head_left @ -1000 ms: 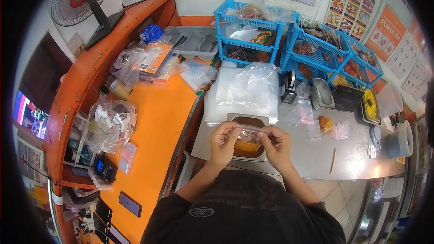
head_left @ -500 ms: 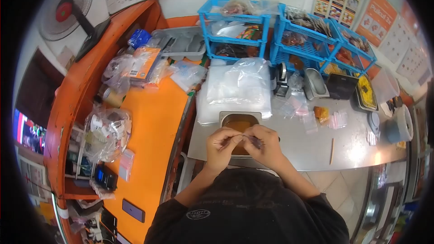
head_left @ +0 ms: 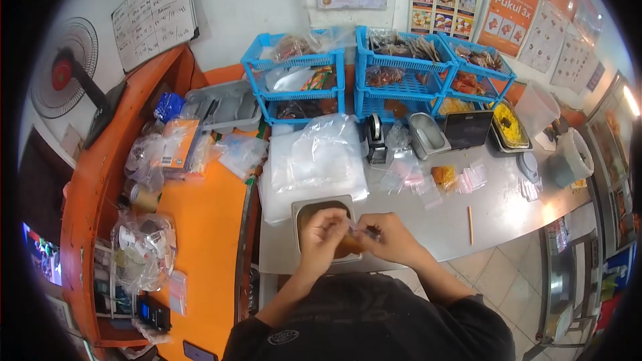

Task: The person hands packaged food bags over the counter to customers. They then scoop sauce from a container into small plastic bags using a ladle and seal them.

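My left hand (head_left: 322,242) and my right hand (head_left: 391,238) meet in front of my chest, fingers pinched together. Between the fingertips is a small clear plastic bag (head_left: 353,225), mostly hidden by the fingers; its contents cannot be made out. Both hands hover over a rectangular metal pan (head_left: 322,202) that holds an orange-brown liquid (head_left: 349,247). Behind the pan lies a stack of large clear plastic bags (head_left: 314,167).
Blue tiered baskets (head_left: 294,70) with packets line the wall. A tape dispenser (head_left: 376,144), an empty metal pan (head_left: 428,135), an orange packet (head_left: 443,176) and a wooden stick (head_left: 470,225) are on the steel counter (head_left: 428,227). An orange table (head_left: 207,227) adjoins at left.
My view has tilted up and turned right, so the scene sits lower and further left. The hands have drawn slightly apart, with the plastic still pinched between them.
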